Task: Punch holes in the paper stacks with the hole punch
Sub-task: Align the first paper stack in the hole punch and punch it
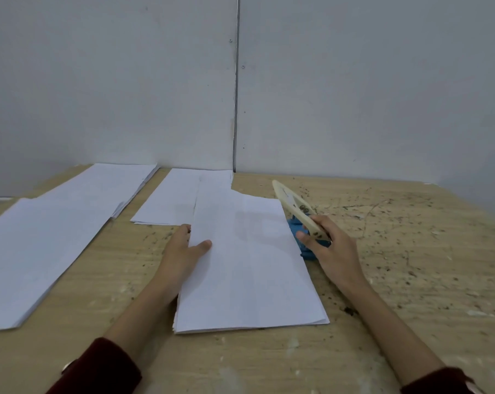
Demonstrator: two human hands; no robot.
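Note:
A white paper stack [249, 268] lies in front of me on the wooden table [411, 251]. My left hand [180, 251] grips its left edge, thumb on top and fingers underneath. The hole punch [303, 220], blue-bodied with a long cream lever raised, sits against the stack's right edge. My right hand [331, 248] holds the lever's near end, and the thumb touches the blue body.
A second paper stack [172, 200] lies behind the near one, against the wall. Two more paper stacks lie to the left: a large stack [33, 257] and a far stack [109, 186]. The table's right side is stained and speckled. A grey wall [240, 81] stands close behind.

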